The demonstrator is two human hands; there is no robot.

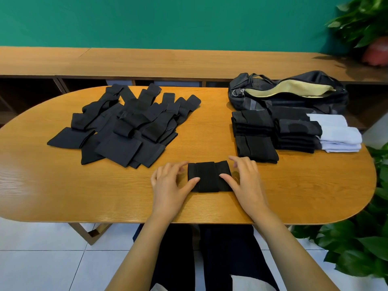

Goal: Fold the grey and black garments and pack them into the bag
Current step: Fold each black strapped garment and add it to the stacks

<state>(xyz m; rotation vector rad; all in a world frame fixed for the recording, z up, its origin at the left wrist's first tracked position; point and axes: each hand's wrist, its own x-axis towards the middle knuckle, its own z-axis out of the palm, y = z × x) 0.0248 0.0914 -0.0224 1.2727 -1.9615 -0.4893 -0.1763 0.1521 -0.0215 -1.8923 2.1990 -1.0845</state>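
Green wall and a long wooden shelf stand behind the oval bench. Near its front edge lies a folded black garment, between your hands. Your left grip rests its thumb on the cloth's left part and your right grip rests its thumb on the right part. The fingers of both are loosely bent and clasp nothing. A heap of dark garments lies to the left. Folded black stacks and pale folded cloths sit to the right, just in front of the unzipped bag.
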